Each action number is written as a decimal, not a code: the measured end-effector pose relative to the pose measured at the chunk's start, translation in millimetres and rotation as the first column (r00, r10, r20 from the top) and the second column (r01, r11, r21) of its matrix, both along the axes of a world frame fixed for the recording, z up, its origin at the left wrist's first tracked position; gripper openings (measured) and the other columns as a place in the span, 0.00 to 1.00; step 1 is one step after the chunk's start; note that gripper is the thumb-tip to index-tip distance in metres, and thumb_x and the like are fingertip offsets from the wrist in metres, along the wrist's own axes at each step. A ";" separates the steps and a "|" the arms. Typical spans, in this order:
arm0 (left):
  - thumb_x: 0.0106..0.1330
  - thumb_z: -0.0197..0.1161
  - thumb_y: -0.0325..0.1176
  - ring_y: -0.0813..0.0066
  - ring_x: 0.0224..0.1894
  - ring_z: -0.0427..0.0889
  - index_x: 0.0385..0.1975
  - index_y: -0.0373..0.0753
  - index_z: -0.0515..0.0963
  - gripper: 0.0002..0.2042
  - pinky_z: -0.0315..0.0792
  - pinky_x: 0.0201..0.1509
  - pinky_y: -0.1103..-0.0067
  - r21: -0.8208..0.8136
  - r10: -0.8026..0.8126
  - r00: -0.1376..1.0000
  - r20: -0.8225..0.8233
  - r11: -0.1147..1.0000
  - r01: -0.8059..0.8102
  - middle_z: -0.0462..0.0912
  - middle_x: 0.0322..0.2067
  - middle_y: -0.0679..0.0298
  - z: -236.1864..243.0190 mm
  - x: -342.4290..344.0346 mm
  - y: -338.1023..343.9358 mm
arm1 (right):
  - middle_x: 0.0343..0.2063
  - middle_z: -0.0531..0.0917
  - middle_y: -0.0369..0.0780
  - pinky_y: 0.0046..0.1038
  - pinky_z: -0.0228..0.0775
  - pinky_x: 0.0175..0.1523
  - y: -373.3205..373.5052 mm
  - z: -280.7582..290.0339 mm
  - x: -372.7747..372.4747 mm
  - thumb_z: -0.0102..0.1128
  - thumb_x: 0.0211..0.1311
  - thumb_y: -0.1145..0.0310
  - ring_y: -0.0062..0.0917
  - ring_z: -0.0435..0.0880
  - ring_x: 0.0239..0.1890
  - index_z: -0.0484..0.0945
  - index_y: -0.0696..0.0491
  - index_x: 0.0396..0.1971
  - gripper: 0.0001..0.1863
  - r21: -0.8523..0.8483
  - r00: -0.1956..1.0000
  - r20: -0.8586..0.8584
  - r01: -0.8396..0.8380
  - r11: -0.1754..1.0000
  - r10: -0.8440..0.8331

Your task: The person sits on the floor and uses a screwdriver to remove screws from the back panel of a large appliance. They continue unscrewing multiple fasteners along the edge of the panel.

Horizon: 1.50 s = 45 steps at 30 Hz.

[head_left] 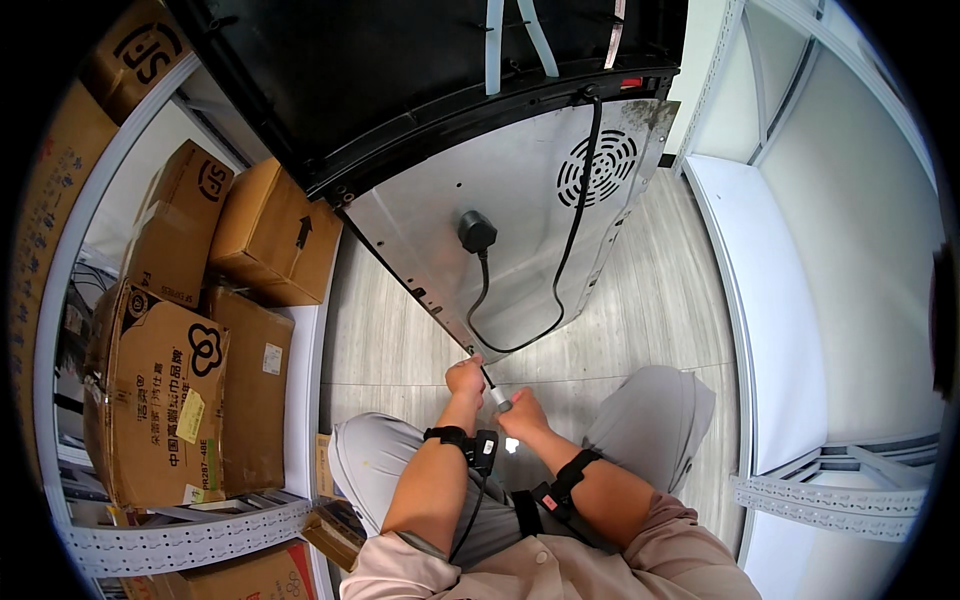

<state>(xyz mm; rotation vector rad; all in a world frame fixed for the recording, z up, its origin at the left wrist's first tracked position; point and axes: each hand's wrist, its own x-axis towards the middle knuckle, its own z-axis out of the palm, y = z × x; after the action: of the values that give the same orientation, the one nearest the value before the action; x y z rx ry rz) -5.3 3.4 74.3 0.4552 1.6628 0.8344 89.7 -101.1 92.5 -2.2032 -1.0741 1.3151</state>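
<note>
Silver sheet-metal appliance panel (pixel 525 250) has, near its lowest corner, a grey-handled, dark-shafted screwdriver (pixel 499 399) gripped in the right hand (pixel 527 412); the left hand (pixel 464 378) is at that corner, grip unclear.

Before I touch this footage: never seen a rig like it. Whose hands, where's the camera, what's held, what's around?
No robot here: these are a person's own bare hands, seen by a fisheye camera worn on the head and looking down, so straight edges bend. The right hand has its grip closed on the pale handle of a slim tool, apparently a screwdriver. The left hand is beside the shaft, near the lower corner of a metal panel; its exact hold is unclear. A black power cord loops down that panel. Below is a pale floor; cardboard boxes sit on the left shelf.
</note>
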 end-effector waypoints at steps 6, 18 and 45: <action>0.60 0.66 0.33 0.79 0.10 0.58 0.30 0.35 0.77 0.08 0.50 0.12 0.79 0.018 0.011 1.000 -0.025 1.000 -0.011 0.67 0.16 0.69 0.3 4.0 0.0 | 0.35 0.80 0.49 0.36 0.72 0.43 2.3 -25.2 -0.7 0.65 0.51 0.62 0.38 0.81 0.41 0.69 0.58 0.41 0.22 -0.056 0.972 -0.214 0.086 0.995 -0.096; 0.60 0.65 0.39 0.74 0.14 0.66 0.20 0.37 0.78 0.13 0.59 0.16 0.74 -0.059 -0.153 0.980 -0.129 0.987 0.146 0.72 0.15 0.66 0.9 1.2 -0.9 | 0.26 0.79 0.44 0.32 0.73 0.34 -4.1 -25.3 -5.7 0.68 0.50 0.61 0.30 0.80 0.26 0.68 0.59 0.44 0.26 0.118 0.991 -0.080 0.121 0.986 -0.112; 0.57 0.60 0.36 0.70 0.13 0.66 0.21 0.37 0.81 0.10 0.58 0.14 0.73 -0.057 -0.108 0.989 -0.101 0.993 0.103 0.72 0.17 0.63 -4.1 -2.6 7.4 | 0.30 0.82 0.47 0.34 0.73 0.41 -3.8 -20.3 -7.4 0.65 0.55 0.58 0.34 0.83 0.32 0.73 0.57 0.41 0.21 0.117 0.992 -0.105 0.087 0.989 -0.075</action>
<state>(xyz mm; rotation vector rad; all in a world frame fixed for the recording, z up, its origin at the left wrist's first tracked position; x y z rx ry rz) -7.8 10.7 70.2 0.5542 1.7360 0.6983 82.3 -104.9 72.3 -2.0477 -0.9893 1.2763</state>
